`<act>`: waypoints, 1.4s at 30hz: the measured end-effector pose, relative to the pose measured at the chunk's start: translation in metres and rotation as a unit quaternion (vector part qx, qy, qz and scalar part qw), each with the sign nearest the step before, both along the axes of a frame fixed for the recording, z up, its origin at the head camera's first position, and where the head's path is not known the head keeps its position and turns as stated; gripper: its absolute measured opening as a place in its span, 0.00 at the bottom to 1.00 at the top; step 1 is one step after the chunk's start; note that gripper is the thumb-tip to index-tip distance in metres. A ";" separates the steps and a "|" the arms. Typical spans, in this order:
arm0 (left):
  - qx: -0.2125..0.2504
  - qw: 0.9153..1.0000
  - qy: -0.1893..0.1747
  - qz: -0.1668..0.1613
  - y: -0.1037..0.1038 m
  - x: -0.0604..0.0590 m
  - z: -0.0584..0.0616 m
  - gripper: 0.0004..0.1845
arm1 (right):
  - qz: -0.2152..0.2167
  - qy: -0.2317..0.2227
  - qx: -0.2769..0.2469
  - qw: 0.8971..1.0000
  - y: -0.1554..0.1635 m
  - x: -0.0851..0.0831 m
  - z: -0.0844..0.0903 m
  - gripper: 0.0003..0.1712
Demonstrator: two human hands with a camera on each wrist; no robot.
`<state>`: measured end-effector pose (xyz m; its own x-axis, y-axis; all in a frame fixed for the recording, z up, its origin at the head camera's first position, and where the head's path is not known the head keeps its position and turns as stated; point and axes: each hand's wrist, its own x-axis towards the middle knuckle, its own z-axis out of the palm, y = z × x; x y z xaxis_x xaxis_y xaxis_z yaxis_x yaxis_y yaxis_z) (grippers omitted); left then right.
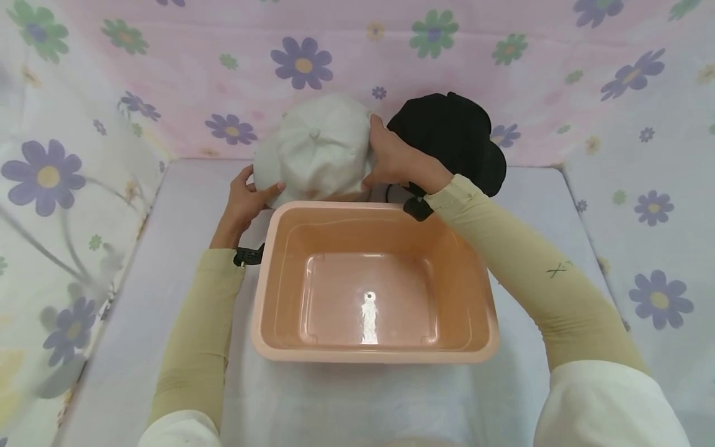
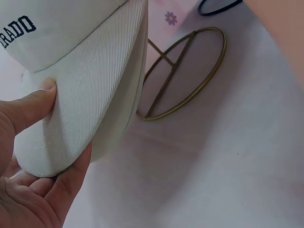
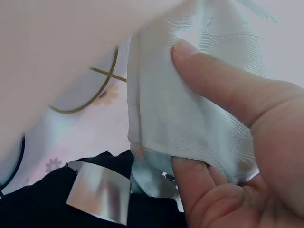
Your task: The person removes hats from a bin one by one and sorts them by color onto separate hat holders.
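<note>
Two hands are extended forward past a peach plastic basin (image 1: 268,298) that sits on the white-covered surface (image 1: 536,205). Both forearms, in tan sleeves, pass along either side of the basin. The left hand (image 1: 246,202) grips the white cap (image 1: 315,152) at its brim: the left wrist view shows the thumb (image 2: 33,107) pressed on the brim's top face and the other fingers curled beneath its edge. The right hand (image 1: 393,158) holds the opposite side of the cap; in the right wrist view the thumb (image 3: 213,80) lies on the pale fabric and the fingers pinch it from below. The white cap is held between the two hands, beyond the far rim of the basin and against the flowered backdrop (image 1: 357,49), crown button facing upward. Dark lettering is partly visible on the cap front in the left wrist view. A black cap (image 1: 452,139) stands just beside it, behind the right hand. A brass wire ring stand (image 2: 185,76) rests on the surface below the white cap, and the cap is not touching it in the left wrist view. A silver tag (image 3: 99,192) shows on the black fabric.
</note>
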<state>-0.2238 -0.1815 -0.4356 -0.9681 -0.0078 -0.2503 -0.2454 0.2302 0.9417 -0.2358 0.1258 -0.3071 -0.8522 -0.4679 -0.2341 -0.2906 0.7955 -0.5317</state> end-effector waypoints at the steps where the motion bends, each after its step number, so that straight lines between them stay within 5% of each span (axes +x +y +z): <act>1: 0.002 1.000 0.001 -0.001 0.000 0.000 0.000 0.47 | -0.002 -0.002 0.000 1.000 0.000 0.000 0.000 0.76; 13: 0.025 1.000 -0.006 0.006 0.004 0.005 -0.012 0.42 | 0.002 -0.076 -0.006 0.997 0.011 -0.001 0.003 0.69; 19: 0.027 1.000 -0.008 0.010 0.004 0.008 -0.012 0.43 | 0.005 -0.078 -0.012 0.997 0.011 -0.002 0.004 0.69; 25: 0.011 1.000 -0.014 -0.006 -0.001 0.013 -0.010 0.42 | 0.006 -0.113 -0.060 0.992 0.016 -0.005 0.004 0.66; 30: -0.046 0.998 -0.009 -0.038 -0.007 0.020 -0.003 0.44 | 0.004 -0.139 -0.083 0.987 0.018 -0.002 0.009 0.66; 36: -0.156 0.983 0.005 -0.094 -0.011 0.025 0.006 0.45 | 0.028 -0.117 -0.069 0.990 0.022 0.003 0.018 0.55; 42: -0.194 0.975 0.035 -0.101 -0.010 0.028 0.018 0.42 | 0.083 -0.060 -0.016 0.995 0.036 0.027 0.057 0.46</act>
<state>-0.1960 -0.1911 -0.4178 -0.9743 0.1026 -0.2005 -0.0975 0.6102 0.7862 -0.2090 0.1618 -0.2504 -0.7294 -0.6082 -0.3131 -0.3489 0.7245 -0.5944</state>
